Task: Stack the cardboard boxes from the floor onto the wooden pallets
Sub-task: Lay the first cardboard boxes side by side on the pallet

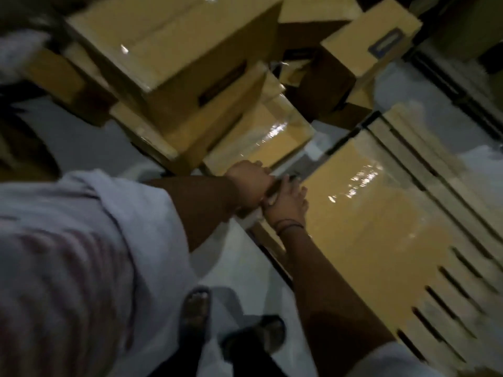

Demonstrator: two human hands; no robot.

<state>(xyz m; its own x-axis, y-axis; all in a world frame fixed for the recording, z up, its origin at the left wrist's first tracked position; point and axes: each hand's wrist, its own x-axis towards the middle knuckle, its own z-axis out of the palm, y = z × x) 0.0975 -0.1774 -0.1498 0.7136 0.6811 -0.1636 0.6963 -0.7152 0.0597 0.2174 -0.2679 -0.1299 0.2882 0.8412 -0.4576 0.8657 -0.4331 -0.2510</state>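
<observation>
The right grip [285, 200] lies on the near corner of a large tan cardboard box sealed with shiny clear tape [367, 219], its fingers [296, 187] stretched fairly straight along the box's edge rather than closed round anything. A thin dark band [288, 226] circles that wrist. The left grip [249, 180] touches the right one from the other side, knuckles up and fingers bent down over an edge. Blur hides what it has hold of, so I cannot tell whether it is closed on a box.

The large box sits flat on a pale slatted wooden pallet [441, 240], covering its near part. Just beyond the left grip, a second tan taped box [258, 140] rests low at the foot of a loose pile of tan cardboard boxes [174, 63] on the pale grey floor [81, 142]. Farther back stands another box bearing a blue label [385, 43].

Below the arms, 2 feet in dark sandals [196, 308] stand on the floor beside the pallet's edge, and a white striped shirt [68, 268] fills the lower left.
</observation>
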